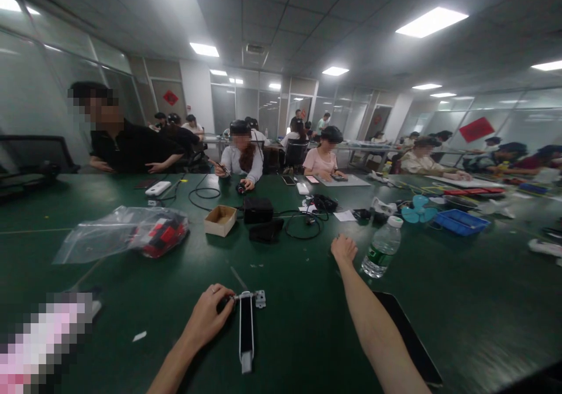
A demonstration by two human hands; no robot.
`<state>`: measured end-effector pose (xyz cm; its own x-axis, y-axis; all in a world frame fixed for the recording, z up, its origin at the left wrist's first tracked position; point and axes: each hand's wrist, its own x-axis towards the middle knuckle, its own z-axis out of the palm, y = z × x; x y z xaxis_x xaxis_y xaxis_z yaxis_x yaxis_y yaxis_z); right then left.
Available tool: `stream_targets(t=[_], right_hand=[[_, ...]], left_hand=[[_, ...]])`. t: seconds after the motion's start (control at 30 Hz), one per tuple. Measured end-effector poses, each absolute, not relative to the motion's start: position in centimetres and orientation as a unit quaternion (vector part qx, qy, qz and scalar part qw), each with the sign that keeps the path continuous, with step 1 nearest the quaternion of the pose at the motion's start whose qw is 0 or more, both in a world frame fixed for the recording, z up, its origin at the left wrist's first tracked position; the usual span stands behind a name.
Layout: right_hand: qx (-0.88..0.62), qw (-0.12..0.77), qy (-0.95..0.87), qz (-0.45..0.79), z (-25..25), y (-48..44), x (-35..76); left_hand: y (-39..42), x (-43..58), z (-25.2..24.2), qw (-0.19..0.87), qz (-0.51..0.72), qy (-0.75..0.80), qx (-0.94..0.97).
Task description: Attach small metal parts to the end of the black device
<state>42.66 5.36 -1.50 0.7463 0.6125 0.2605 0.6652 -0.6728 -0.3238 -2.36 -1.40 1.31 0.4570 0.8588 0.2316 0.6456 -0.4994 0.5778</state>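
My left hand (211,311) lies on the table with its thumb and fingers closed round a small dark rounded piece (225,304). Right beside it is a long narrow device (246,329) with a white rim and a black middle. A small metal bracket (260,298) sits at its upper end. Farther forward, my right hand (345,249) rests low on the table, its fingers curled together; whatever is under the fingertips is hidden. A clear water bottle (381,250) with a green label and white cap stands just right of that hand.
A dark flat tablet-like slab (406,332) lies under my right forearm. A plastic bag (103,236) with red and black pieces, an open cardboard box (220,221), a black box (258,210), a blue fan (419,209) and a blue tray (462,223) stand ahead. Several people sit across the table.
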Motion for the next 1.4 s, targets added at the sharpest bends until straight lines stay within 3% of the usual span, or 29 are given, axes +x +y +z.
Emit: stream_targets(t=[0.67,0.73,1.0,1.23,1.4], right_hand=[[-0.860,0.151,-0.482,-0.077,-0.9,3.6,38.1],[-0.822,0.177,-0.537,-0.066,-0.7,2.8,35.4],[-0.613,0.420,-0.659,0.116,2.3,-1.7,21.0],[-0.519,0.452,-0.694,0.214,3.3,-4.4,13.9],[-0.508,0.504,-0.615,0.331,2.6,-4.3,13.5]], left_hand=[[-2.6,-2.4,2.3,0.219,0.272,0.459,0.817],[-2.6,-2.4,2.4,0.219,0.282,0.458,0.814],[-2.5,-2.8,1.5,0.193,0.344,0.460,0.796],[-2.0,-2.8,0.4,0.135,0.428,0.403,0.798],[-2.3,-2.5,1.0,0.109,0.441,0.367,0.812]])
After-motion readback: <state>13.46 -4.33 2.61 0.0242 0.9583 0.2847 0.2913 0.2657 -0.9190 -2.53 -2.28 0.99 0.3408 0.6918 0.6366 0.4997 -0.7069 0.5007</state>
